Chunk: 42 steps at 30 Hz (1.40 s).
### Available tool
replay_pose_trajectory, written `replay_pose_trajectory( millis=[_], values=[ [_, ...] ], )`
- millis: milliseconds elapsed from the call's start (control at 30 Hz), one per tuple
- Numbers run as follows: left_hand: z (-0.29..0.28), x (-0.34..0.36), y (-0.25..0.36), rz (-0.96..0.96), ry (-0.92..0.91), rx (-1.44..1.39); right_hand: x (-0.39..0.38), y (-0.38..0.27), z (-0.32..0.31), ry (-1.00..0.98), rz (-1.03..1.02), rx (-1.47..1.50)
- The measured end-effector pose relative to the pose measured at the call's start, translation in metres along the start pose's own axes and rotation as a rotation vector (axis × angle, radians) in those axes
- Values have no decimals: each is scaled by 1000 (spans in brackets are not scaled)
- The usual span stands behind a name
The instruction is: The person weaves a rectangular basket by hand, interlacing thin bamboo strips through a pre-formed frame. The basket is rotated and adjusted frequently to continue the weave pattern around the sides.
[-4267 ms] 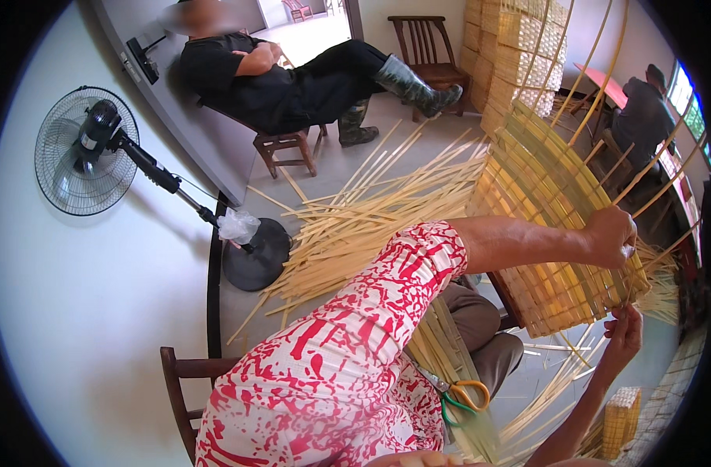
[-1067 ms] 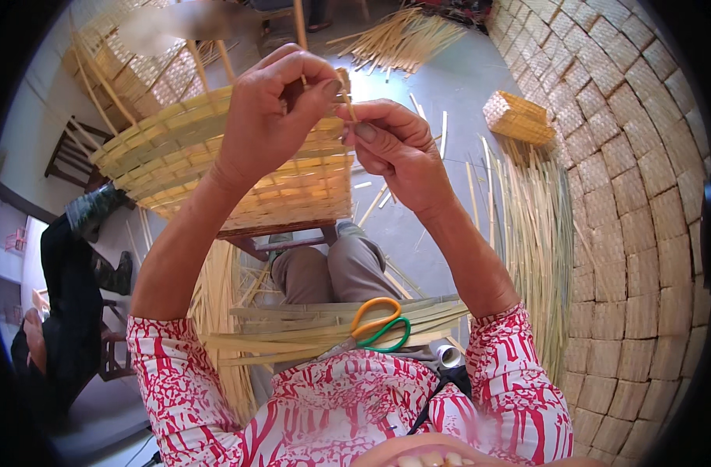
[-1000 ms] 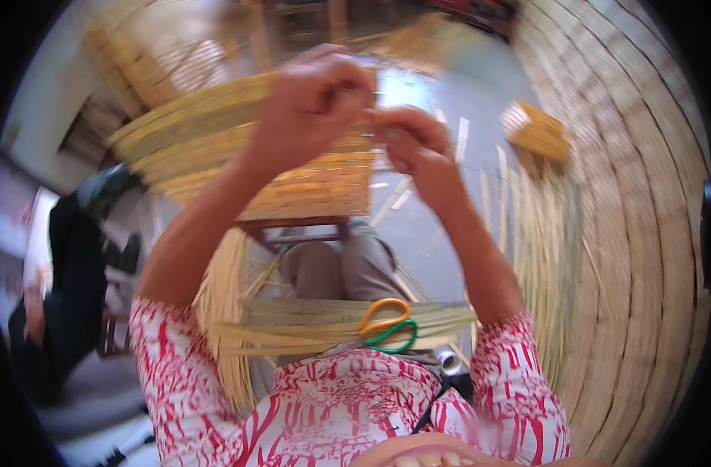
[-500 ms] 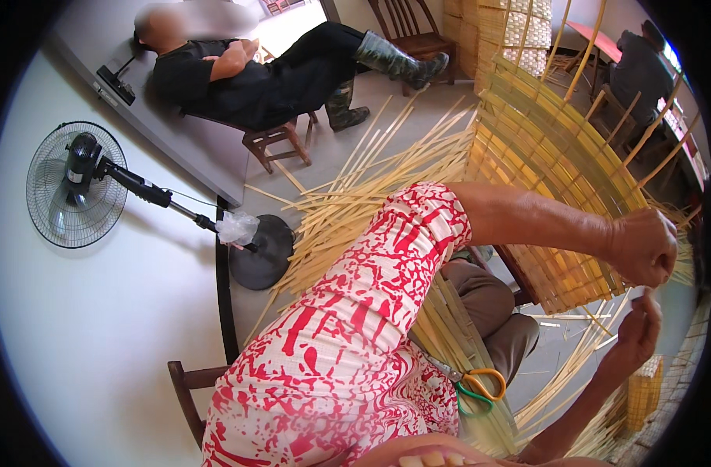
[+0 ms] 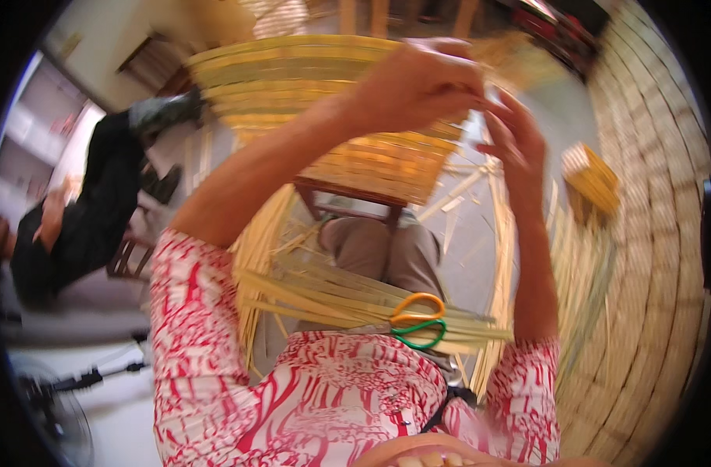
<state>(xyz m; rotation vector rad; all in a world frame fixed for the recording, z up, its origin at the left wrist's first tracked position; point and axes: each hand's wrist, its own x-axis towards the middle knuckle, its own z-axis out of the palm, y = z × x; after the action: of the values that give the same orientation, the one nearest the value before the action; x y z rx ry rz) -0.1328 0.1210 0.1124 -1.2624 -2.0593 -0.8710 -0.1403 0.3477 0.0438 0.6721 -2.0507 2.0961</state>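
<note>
A half-woven bamboo basket (image 5: 324, 93) rests on a small wooden stool (image 5: 347, 198) in front of my knees. My left hand (image 5: 425, 82) is closed at the basket's right rim, seemingly pinching a thin bamboo strip; motion blur hides the detail. Just to its right, my right hand (image 5: 515, 140) is raised with fingers spread and nothing visible in them. Across my lap lies a bundle of flat bamboo strips (image 5: 332, 300), with orange-and-green handled scissors (image 5: 417, 319) on top.
A person in black (image 5: 83, 226) sits on a chair at the left. A standing fan (image 5: 52, 405) is at the lower left. Stacked woven panels (image 5: 659, 233) curve along the right, with a small woven bundle (image 5: 593, 179) and loose strips on the floor.
The view has swung from the left side of the room back over the basket. My hands are now up at the basket's rim, the right one with its fingers spread.
</note>
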Motion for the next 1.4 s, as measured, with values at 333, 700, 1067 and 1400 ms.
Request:
replay_pose_trajectory(
  millis=[333, 700, 1067, 1400],
  values=[
    [-7, 4, 2, 8, 21, 278, 21, 3, 22, -17, 38, 376],
    [-4, 18, 12, 6, -9, 478, 14, 7, 30, 50, -88, 382],
    [-12, 30, 22, 133, -195, 657, 9, 9, 29, 56, -79, 386],
    [1, 32, 16, 223, -243, 656, 4, 11, 38, 107, -106, 357]
  ],
)
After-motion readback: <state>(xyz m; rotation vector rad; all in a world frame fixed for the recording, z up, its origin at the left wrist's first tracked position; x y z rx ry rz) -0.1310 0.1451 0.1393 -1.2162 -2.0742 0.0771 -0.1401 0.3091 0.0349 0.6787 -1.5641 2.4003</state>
